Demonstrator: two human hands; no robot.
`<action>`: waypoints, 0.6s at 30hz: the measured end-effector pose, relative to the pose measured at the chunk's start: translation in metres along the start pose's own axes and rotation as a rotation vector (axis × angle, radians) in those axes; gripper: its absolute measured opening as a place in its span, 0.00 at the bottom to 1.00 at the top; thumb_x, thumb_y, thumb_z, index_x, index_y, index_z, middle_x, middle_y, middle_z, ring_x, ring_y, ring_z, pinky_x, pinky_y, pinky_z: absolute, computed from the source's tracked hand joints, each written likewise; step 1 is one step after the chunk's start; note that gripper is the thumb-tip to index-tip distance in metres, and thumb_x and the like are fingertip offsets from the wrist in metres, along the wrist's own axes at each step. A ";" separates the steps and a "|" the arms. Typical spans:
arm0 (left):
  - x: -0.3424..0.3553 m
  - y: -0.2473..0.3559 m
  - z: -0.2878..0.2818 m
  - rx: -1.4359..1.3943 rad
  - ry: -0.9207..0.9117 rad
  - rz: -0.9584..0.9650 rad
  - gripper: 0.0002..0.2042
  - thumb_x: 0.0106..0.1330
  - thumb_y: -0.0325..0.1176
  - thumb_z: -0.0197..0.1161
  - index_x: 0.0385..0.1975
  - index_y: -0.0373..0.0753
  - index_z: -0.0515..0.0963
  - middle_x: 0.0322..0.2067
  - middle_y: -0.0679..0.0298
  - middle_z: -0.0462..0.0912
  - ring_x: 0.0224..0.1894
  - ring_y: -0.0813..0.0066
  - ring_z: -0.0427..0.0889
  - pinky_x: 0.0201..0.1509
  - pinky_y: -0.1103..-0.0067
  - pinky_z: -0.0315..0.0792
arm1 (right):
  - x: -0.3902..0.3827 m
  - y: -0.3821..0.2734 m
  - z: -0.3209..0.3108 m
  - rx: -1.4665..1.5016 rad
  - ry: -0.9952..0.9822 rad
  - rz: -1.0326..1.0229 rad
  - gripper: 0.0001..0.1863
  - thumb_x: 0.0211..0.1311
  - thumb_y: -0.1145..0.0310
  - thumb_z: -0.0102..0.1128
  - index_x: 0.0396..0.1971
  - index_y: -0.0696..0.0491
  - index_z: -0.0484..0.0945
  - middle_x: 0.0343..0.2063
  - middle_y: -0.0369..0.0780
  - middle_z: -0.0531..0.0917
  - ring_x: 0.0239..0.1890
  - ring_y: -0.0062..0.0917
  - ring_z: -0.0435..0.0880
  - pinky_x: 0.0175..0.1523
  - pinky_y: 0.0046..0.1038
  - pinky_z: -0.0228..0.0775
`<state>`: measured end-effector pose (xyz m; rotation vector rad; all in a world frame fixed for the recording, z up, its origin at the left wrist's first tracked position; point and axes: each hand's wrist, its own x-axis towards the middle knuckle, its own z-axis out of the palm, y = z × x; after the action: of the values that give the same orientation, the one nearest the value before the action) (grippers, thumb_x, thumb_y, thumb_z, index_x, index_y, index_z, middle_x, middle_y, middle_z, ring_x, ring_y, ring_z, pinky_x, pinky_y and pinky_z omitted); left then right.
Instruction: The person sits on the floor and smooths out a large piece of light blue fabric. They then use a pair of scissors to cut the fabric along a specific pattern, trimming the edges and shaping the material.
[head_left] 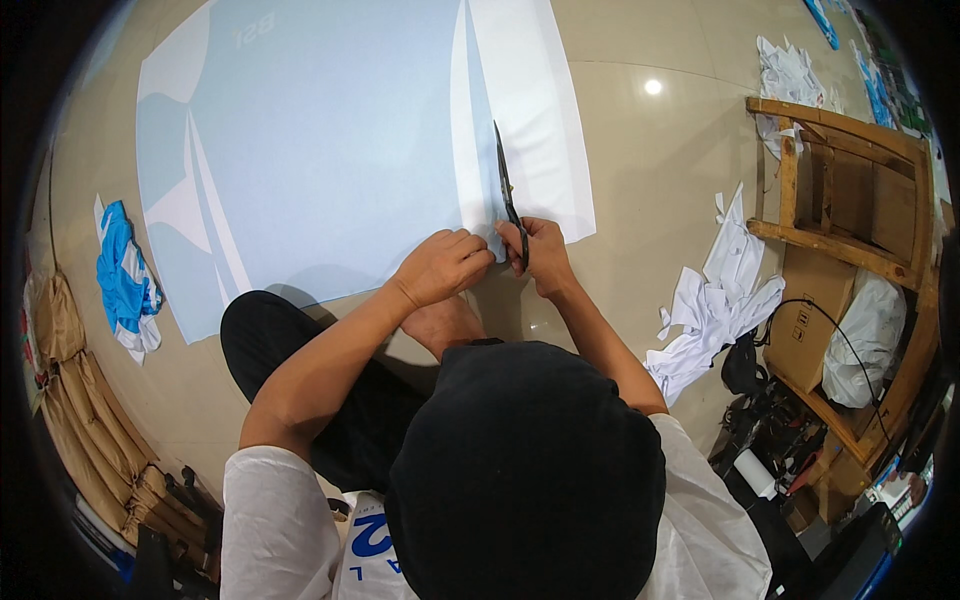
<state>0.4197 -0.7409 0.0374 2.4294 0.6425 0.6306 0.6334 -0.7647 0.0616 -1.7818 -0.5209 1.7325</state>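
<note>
A large pale blue and white printed sheet point(330, 150) lies spread on the tiled floor in front of me. My right hand point(537, 256) is closed on the handles of black scissors point(506, 178), whose blades point away from me along the blue strip near the sheet's right white margin. My left hand point(443, 262) is at the sheet's near edge, left of the scissors, its fingers curled and pinching that edge. My bare foot shows under my left wrist.
Bright blue and white cloth scraps point(125, 270) lie at the left, beside folded brown material point(90, 410). White offcuts point(705, 330) lie at the right, near a wooden frame point(850, 255) with a cardboard box point(800, 320), a plastic bag point(862, 340) and dark clutter.
</note>
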 end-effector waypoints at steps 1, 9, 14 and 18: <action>0.000 0.000 0.000 0.003 0.004 0.002 0.08 0.62 0.31 0.70 0.38 0.46 0.80 0.35 0.69 0.77 0.39 0.69 0.80 0.43 0.72 0.75 | 0.000 0.000 -0.001 -0.013 -0.006 0.001 0.19 0.68 0.58 0.74 0.22 0.53 0.78 0.15 0.32 0.76 0.14 0.15 0.72 0.18 0.22 0.62; 0.001 0.000 0.000 0.008 0.003 0.003 0.07 0.62 0.31 0.70 0.37 0.46 0.79 0.35 0.69 0.76 0.39 0.69 0.79 0.43 0.72 0.75 | 0.000 0.002 -0.003 -0.016 -0.032 -0.009 0.19 0.69 0.58 0.73 0.22 0.53 0.79 0.16 0.32 0.77 0.14 0.15 0.72 0.18 0.22 0.63; 0.001 0.000 -0.001 -0.009 -0.010 -0.003 0.07 0.62 0.31 0.70 0.37 0.46 0.79 0.35 0.68 0.76 0.39 0.69 0.79 0.43 0.72 0.75 | 0.003 -0.008 0.001 0.023 -0.005 -0.037 0.20 0.66 0.59 0.74 0.19 0.53 0.77 0.14 0.33 0.76 0.13 0.17 0.72 0.18 0.23 0.62; 0.001 0.001 -0.001 -0.006 -0.005 -0.004 0.07 0.62 0.31 0.70 0.37 0.46 0.79 0.35 0.69 0.76 0.39 0.70 0.79 0.42 0.72 0.74 | 0.011 -0.014 0.002 0.017 -0.017 -0.063 0.20 0.66 0.59 0.73 0.18 0.52 0.76 0.14 0.33 0.76 0.13 0.17 0.72 0.18 0.24 0.62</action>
<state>0.4201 -0.7407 0.0392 2.4234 0.6421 0.6239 0.6336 -0.7463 0.0626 -1.7218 -0.5618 1.7057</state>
